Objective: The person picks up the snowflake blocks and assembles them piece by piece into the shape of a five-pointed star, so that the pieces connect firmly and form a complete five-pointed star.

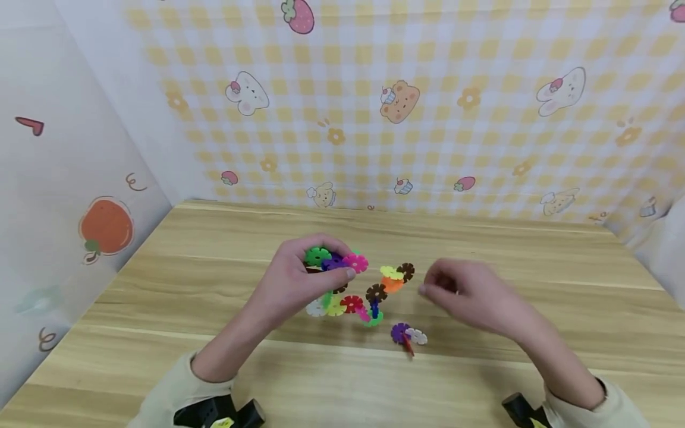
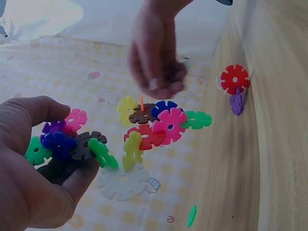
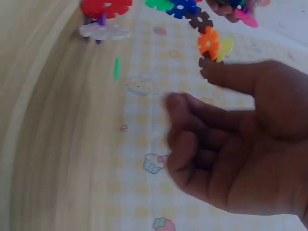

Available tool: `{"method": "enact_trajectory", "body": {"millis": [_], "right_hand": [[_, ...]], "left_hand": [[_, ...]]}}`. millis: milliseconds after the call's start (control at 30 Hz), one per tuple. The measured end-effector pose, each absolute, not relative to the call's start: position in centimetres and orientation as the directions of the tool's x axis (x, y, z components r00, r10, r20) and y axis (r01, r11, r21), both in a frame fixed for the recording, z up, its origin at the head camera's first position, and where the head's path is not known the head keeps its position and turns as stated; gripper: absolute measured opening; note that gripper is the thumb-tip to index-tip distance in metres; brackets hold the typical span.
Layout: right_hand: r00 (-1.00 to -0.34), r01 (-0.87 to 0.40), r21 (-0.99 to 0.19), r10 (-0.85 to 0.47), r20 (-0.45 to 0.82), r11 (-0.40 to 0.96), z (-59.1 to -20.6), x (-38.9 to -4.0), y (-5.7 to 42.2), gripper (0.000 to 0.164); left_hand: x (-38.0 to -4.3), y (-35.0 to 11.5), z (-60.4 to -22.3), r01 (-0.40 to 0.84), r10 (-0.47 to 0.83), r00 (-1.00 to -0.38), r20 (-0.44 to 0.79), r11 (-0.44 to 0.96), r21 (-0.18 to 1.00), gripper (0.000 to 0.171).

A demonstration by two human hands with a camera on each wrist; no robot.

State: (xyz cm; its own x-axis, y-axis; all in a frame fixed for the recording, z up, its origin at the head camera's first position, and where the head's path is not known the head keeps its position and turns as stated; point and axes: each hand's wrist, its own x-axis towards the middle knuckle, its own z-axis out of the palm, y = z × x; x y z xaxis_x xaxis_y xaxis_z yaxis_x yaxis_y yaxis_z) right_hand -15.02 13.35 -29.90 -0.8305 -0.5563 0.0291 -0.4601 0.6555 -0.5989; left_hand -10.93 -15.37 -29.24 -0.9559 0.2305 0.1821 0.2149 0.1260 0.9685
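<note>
My left hand pinches one end of a chain of flower-shaped plastic snowflake discs, by a pink disc and the purple one beside it. From there the chain bends round through a white disc, a red disc and a brown disc. It is held up off the table and ends in an orange disc, a yellow one and a second brown disc. My right hand hovers just right of that end. Its fingers are loosely bent with nothing between thumb and fingertips.
On the wooden table, nearer to me, lies a small joined cluster of a purple disc, a white disc and a red disc. A single green disc lies farther back. A checked cloth wall stands behind the table.
</note>
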Motion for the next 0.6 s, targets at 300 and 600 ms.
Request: {"method": "enact_trajectory", "body": {"millis": [300, 600], "right_hand": [[-0.65, -0.433, -0.594, -0.691, -0.315, 0.678, -32.6, -14.6, 11.3, 0.049], [-0.667, -0.358, -0.663, -0.677, -0.311, 0.657, -31.9, -14.3, 12.0, 0.046]], "left_hand": [[-11.1, -15.5, -29.0, 0.196, 0.233, -0.958, 0.166, 0.112, 0.974, 0.012], [-11.0, -15.2, -29.2, 0.188, 0.256, -0.956, 0.144, 0.154, 0.97, 0.013]]}}
